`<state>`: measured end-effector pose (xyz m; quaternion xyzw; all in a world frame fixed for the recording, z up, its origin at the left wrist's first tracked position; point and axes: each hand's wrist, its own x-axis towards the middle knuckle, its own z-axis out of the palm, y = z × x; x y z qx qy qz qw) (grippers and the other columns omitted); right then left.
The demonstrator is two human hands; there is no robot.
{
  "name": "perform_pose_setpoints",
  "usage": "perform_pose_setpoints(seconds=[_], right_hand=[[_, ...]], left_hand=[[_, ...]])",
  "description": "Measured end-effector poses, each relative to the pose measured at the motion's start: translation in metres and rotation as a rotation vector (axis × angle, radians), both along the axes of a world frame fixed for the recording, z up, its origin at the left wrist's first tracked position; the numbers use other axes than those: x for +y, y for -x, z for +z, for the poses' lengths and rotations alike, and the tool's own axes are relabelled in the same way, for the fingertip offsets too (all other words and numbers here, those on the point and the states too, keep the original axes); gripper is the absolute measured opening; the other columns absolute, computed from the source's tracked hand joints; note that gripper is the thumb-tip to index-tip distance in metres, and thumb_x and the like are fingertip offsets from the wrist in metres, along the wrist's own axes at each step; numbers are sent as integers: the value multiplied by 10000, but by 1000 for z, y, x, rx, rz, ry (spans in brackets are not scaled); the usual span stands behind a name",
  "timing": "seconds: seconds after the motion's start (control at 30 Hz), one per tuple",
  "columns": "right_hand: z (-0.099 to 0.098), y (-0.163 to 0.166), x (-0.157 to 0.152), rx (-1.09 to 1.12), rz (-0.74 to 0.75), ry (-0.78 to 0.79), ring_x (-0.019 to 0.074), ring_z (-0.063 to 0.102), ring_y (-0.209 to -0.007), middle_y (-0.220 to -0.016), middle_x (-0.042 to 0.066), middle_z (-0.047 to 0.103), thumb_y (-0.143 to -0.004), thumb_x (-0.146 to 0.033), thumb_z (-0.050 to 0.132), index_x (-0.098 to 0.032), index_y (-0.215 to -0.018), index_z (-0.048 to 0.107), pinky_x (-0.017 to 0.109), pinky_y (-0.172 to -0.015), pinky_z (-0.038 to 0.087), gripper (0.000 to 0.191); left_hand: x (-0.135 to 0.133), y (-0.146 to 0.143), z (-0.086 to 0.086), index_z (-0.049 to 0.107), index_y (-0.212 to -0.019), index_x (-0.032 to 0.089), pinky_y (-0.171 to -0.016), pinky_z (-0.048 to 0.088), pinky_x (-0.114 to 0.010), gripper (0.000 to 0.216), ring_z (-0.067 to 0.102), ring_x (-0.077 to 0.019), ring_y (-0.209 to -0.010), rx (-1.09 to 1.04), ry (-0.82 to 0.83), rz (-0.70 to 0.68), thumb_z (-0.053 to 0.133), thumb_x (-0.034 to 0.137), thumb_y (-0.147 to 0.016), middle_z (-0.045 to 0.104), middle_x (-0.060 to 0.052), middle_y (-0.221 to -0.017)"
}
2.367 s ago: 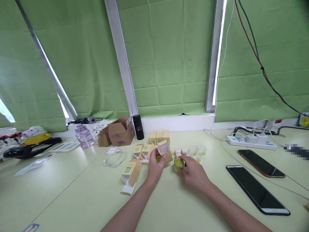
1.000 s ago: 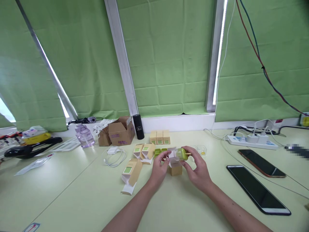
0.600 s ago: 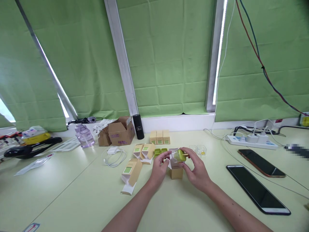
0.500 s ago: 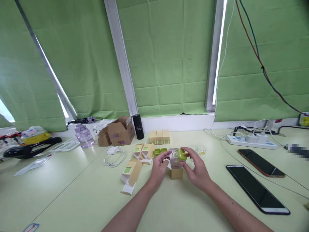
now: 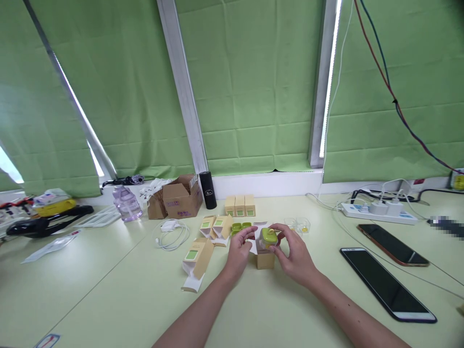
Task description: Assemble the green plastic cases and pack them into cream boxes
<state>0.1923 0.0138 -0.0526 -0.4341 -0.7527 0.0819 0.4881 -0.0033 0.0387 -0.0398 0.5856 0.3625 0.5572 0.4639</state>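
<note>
My right hand [image 5: 295, 253] is closed round a small clear jar with a green lid [image 5: 268, 236]. The jar sits lid up at the mouth of a small tan cardboard box [image 5: 265, 261], partly inside it as far as I can see. My left hand [image 5: 239, 253] holds the box's left side by its raised white flap, fingers bent. Just behind that hand are several green lids [image 5: 236, 226]. Clear jars [image 5: 297, 225] stand beyond my right hand. Left of the box lies an opened tan carton [image 5: 197, 258], with two more opened cartons [image 5: 216, 227] behind it.
Three closed tan boxes [image 5: 239, 206] line the back, beside a black cylinder [image 5: 208, 190] and a brown cardboard box [image 5: 182, 197]. A white charger cable [image 5: 173, 235] lies to the left. Two phones [image 5: 387, 285] and a power strip [image 5: 379, 213] occupy the right side.
My right hand has turned the jar from lying sideways to lid up and lowered it slightly to the box's mouth. My left hand has stayed at the flap.
</note>
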Motion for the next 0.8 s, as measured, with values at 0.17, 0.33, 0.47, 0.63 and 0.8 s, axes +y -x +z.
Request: perform_pose_setpoints(seconds=[0.17,0.33,0.47,0.63,0.8], right_hand=[[3,1,-2,-38,0,-17,273,666,-869,-976,52,706,-915,-239,583,-257,-1299,529,451,-814,519,388],[7,3,-6,-43,25,-41,251,673,-845,-1046,47,716,-912,-213,579,-269,-1280,538,424,-796,521,374],[5,4,-4,-54,44,-57,233,672,-816,-1198,63,711,-937,-234,576,-269,-1268,545,424,-810,524,335],[-2,5,-1,-79,53,-84,228,668,-811,-1283,76,696,-948,-247,578,-270,-1299,548,448,-846,535,352],[-5,5,1,-99,65,-92,263,687,-949,-1357,87,671,-966,-237,557,-297,-1405,513,480,-918,541,445]], left_hand=[[2,0,-2,741,-1117,162,-919,527,-363,560,681,-236,-1011,2,12,11,503,108,-612,773,-96,-1078],[4,1,-6,742,-1127,160,-949,512,-366,583,672,-236,-1036,10,13,20,495,102,-602,767,-97,-1104],[7,1,-10,740,-1137,161,-959,511,-374,599,676,-236,-1034,4,9,14,491,94,-597,770,-95,-1103],[9,1,-12,744,-1123,157,-962,517,-384,595,686,-240,-1025,-9,4,14,495,93,-587,775,-98,-1108],[7,2,-10,747,-1124,161,-964,524,-382,593,684,-242,-1041,-7,15,20,498,91,-591,776,-95,-1114]])
